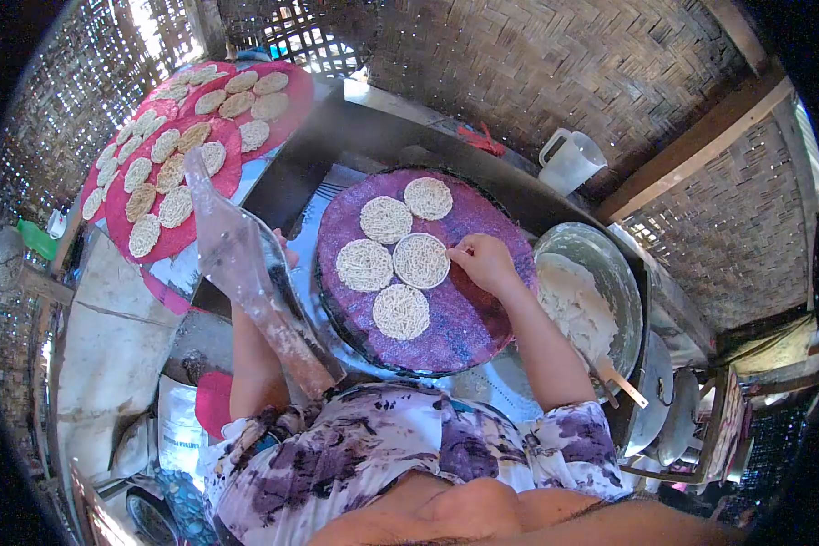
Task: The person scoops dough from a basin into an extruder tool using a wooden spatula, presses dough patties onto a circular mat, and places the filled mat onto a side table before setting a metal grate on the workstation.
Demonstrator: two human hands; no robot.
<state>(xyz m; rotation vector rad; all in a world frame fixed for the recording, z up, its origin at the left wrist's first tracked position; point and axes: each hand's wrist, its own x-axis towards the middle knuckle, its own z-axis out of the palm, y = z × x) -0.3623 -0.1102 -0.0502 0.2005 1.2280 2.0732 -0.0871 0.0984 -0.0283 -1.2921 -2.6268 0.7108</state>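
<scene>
I have my right grip (482,262) pinched closed on the rimmed noodle disc (421,261); whether my left grip (288,252), mostly hidden behind the long implement (238,255), is closed, I cannot tell.

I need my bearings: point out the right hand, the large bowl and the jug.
Right hand (484,262), head view: back of the hand.
Large bowl (616,274), head view: bare inner wall.
Jug (575,166), head view: side.
</scene>
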